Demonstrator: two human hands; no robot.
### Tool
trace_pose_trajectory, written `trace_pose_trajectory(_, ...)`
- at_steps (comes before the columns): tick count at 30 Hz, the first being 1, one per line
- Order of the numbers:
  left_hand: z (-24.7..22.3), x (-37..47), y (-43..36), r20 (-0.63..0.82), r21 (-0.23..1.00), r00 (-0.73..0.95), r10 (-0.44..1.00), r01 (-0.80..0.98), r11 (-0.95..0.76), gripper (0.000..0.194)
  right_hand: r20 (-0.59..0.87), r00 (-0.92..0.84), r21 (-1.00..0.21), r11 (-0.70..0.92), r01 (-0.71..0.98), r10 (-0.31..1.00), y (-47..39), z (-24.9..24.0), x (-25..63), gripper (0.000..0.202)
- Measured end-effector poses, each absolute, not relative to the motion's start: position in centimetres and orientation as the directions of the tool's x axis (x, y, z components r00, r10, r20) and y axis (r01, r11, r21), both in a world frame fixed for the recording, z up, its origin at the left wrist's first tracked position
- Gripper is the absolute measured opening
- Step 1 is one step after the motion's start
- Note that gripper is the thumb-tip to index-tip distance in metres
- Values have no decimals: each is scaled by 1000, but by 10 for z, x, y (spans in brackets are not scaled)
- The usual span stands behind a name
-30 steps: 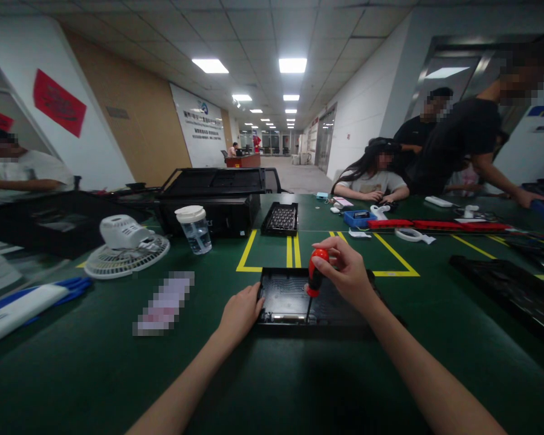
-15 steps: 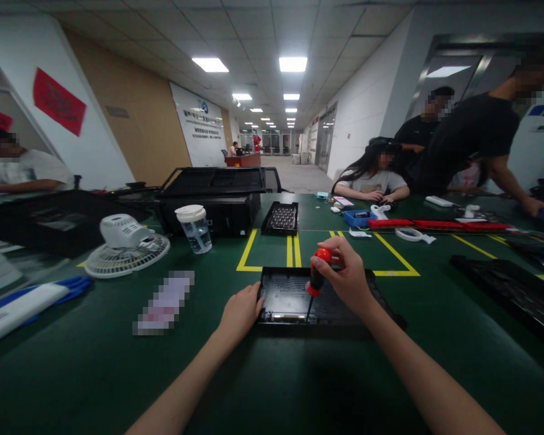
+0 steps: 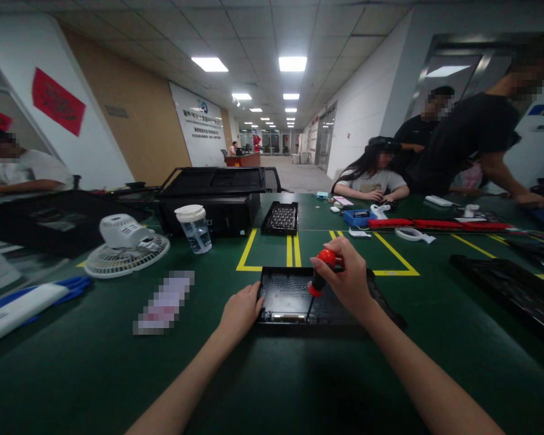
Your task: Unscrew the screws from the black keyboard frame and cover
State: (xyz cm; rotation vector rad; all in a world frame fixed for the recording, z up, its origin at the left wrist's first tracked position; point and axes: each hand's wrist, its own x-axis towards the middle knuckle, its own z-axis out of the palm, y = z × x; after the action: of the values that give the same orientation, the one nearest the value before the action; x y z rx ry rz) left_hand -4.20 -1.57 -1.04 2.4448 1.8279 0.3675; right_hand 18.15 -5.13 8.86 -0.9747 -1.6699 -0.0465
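My right hand [image 3: 346, 272] is wrapped round the handle of a red and black screwdriver [image 3: 316, 284]. Its shaft points down, slightly tilted, and the tip reaches the near side of a shallow black plastic casing [image 3: 285, 293] lying on the green table. Whether the tip sits in a screw is too small to tell. At the casing's left edge, my left hand [image 3: 240, 311] grips the rim, fingers partly hidden behind the wall. Along the casing's near inner side shows a bright metallic strip [image 3: 289, 316].
Left stand a lidded plastic cup [image 3: 194, 228], a white fan [image 3: 126, 244] and a large black case [image 3: 211, 211]. Beyond the casing lies a black tray [image 3: 280, 219] of small parts. Another black panel [image 3: 512, 296] is at right. Co-workers sit and stand across the table.
My right hand and the top of the screwdriver have shifted slightly right, tilting the handle a little more. My left hand and the casing stay put. A standing co-worker's arm at right has moved.
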Motion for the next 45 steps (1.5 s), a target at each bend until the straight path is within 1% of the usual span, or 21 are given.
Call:
trace_pose_trajectory(6,-10,-42,-16,138,194,260,956,939,-284,41,855,-23,-372,645,668,518,-52,90,182,20)
trace_pose_trajectory(11,-8,-41,-16,141,201,255,957,939,-280,41,892,-48,-281,634,721,449,-51,90,184,20)
trace_pose_trajectory(13,-7,-41,-17,135,202,254,958,939,-278,41,893,-60,-275,646,712,446,-51,90,184,18)
trace_pose_trajectory(15,-7,-41,-17,129,204,254,959,939,-276,42,879,-62,-311,668,675,472,-53,90,183,10)
trace_pose_trajectory(16,-7,-41,-17,132,203,256,958,939,-279,42,871,-59,-338,681,650,488,-53,90,183,6)
trace_pose_trajectory(18,-7,-42,-17,146,199,267,953,935,-293,42,860,-49,-384,708,593,508,-54,90,182,12)
trace_pose_trajectory(20,-8,-42,-17,158,198,274,949,932,-302,42,859,-48,-407,737,540,509,-54,90,182,18)
trace_pose_trajectory(23,-8,-43,-17,149,205,264,953,935,-291,42,844,-73,-440,763,473,532,-54,92,181,17)
trace_pose_trajectory(25,-8,-43,-16,143,207,263,954,935,-289,42,808,-91,-505,765,401,582,-54,93,181,15)
trace_pose_trajectory(27,-8,-43,-16,142,204,265,954,935,-290,42,751,-108,-609,747,268,651,-55,94,180,14)
trace_pose_trajectory(29,-8,-42,-16,142,195,267,953,937,-291,42,686,-143,-709,699,90,714,-55,95,179,12)
trace_pose_trajectory(31,-9,-42,-15,137,184,266,954,940,-289,42,638,-194,-768,633,-96,745,-55,95,178,9)
trace_pose_trajectory(34,-9,-42,-15,134,178,262,956,942,-283,43,586,-271,-804,507,-311,763,-54,95,175,5)
trace_pose_trajectory(36,-10,-42,-15,139,180,266,954,940,-289,43,555,-310,-814,428,-392,772,-53,95,174,4)
trace_pose_trajectory(38,-10,-43,-15,147,181,274,950,937,-299,43,535,-336,-819,378,-431,776,-52,94,173,3)
trace_pose_trajectory(41,-10,-43,-15,155,181,278,948,935,-303,43,541,-334,-809,369,-457,772,-51,94,174,4)
trace_pose_trajectory(45,-9,-43,-16,161,177,272,949,938,-299,43,540,-316,-804,368,-467,780,-49,93,175,13)
